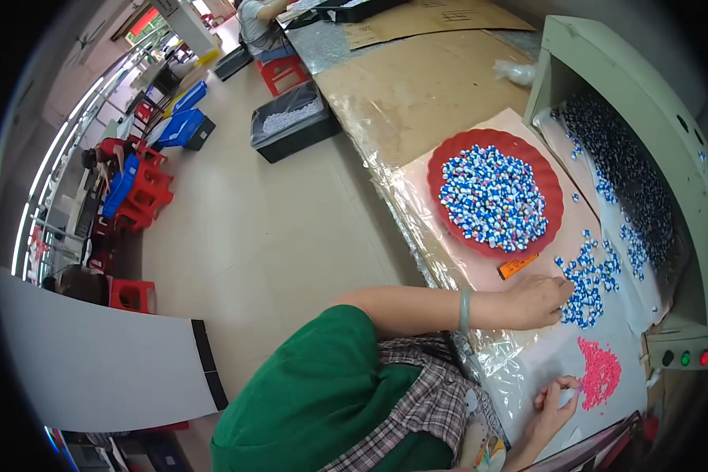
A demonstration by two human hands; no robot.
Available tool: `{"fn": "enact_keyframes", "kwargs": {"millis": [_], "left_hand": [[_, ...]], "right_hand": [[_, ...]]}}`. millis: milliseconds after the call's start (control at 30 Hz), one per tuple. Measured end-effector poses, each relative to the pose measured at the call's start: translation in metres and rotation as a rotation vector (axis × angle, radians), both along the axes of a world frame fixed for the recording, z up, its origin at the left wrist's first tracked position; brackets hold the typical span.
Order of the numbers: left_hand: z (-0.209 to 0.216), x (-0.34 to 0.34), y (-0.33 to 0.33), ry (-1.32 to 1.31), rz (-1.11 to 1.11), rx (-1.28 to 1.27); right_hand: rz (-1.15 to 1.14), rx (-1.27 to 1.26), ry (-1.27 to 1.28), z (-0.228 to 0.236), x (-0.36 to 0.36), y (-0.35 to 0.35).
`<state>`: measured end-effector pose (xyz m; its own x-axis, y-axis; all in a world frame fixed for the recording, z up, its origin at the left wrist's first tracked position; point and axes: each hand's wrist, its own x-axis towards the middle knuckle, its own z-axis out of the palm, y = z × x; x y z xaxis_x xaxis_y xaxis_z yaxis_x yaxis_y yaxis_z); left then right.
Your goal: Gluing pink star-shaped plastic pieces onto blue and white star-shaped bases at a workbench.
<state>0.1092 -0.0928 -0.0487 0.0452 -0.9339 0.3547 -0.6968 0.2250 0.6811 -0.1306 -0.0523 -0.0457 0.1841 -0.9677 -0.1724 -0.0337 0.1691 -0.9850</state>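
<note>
My left hand (539, 303), with a pale bangle (465, 311) at its wrist, reaches over the table. Its fingers are drawn together at the edge of a loose scatter of small blue-and-white pieces (592, 275); whatever is in them is hidden. Nearer, my right hand (554, 409) is closed in a pinch around something pale that I cannot make out. Its fingertips are beside a heap of tiny pink pieces (599, 374) on a white sheet. Beyond my left hand stands a red scalloped tray (440, 208) heaped with blue-and-white pieces (493, 197). An orange strip (517, 267) lies below the tray.
A pale green metal housing (633, 63) stands along the right, with dark bristle-like material (617, 149) inside and buttons (685, 359) at its near end. Cardboard (401, 94) covers the far tabletop. A black bin (295, 130) and red stools (145, 193) stand on the floor; other people sit farther off.
</note>
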Motion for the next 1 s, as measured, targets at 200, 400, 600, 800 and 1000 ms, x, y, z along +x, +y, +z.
{"fn": "enact_keyframes", "kwargs": {"millis": [200,400,600,800,1000], "left_hand": [[-0.005,-0.007,0.018,0.59,-0.193,0.078],[-0.016,-0.019,0.037,0.843,-0.415,0.233],[-0.009,-0.025,0.048,1.088,-0.42,0.496],[-0.009,-0.023,0.054,1.113,-0.481,0.573],[-0.01,-0.028,0.061,0.896,-0.402,0.385]], "right_hand": [[0.096,-0.087,-0.198,0.003,-0.004,-0.003],[0.012,-0.007,-0.228,0.006,-0.011,-0.002],[-0.122,-0.077,-0.15,0.0,-0.018,-0.003],[-0.056,-0.131,-0.209,-0.003,-0.021,-0.01],[-0.172,-0.173,-0.16,-0.003,-0.026,-0.009]]}}
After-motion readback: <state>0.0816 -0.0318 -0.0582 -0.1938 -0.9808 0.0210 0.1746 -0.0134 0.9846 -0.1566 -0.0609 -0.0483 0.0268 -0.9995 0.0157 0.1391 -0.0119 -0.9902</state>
